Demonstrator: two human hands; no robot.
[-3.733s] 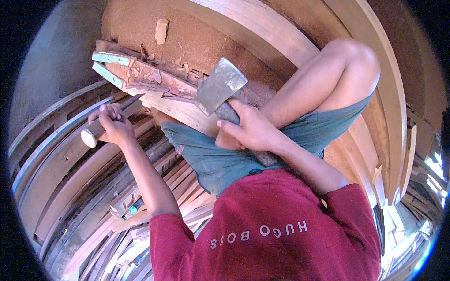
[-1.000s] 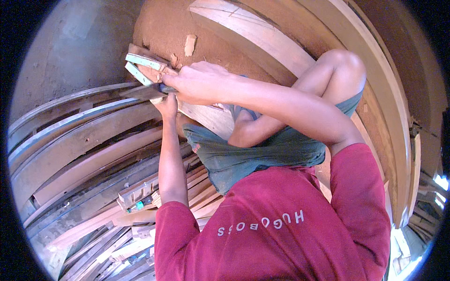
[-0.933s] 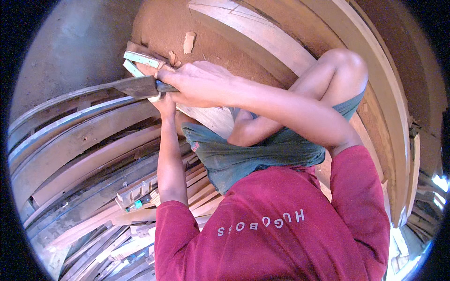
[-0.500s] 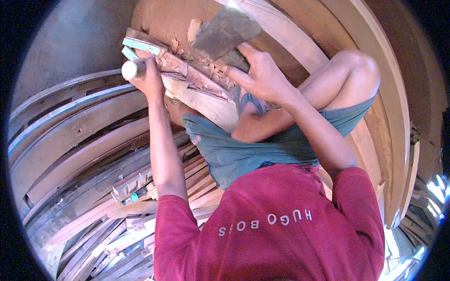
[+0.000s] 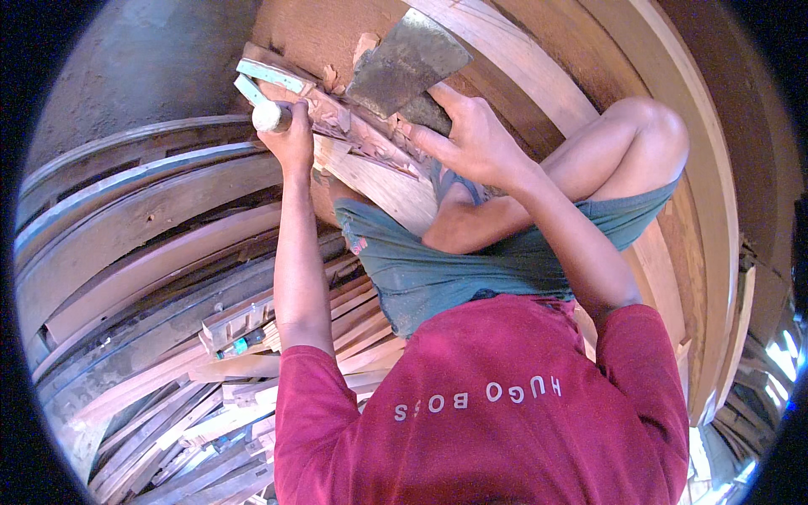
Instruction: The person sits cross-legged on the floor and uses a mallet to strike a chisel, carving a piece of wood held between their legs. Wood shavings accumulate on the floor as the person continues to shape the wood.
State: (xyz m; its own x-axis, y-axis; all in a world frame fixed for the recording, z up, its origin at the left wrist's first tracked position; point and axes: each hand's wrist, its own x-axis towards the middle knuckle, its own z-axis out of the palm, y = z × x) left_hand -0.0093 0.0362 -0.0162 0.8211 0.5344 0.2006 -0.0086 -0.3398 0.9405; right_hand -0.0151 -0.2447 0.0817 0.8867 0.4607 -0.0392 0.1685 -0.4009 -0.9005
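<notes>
Right hand (image 5: 475,139): fingers closed on hatchet (image 5: 404,67), blade raised.
Left hand (image 5: 290,139): grips pale handle (image 5: 268,116), steadying carved wood (image 5: 362,139).
Advice: keep the left fingers clear of the blade's path.

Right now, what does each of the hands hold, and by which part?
The right hand holds a hatchet close under its metal head. The left hand grips a wooden piece near its pale rounded end.
</notes>
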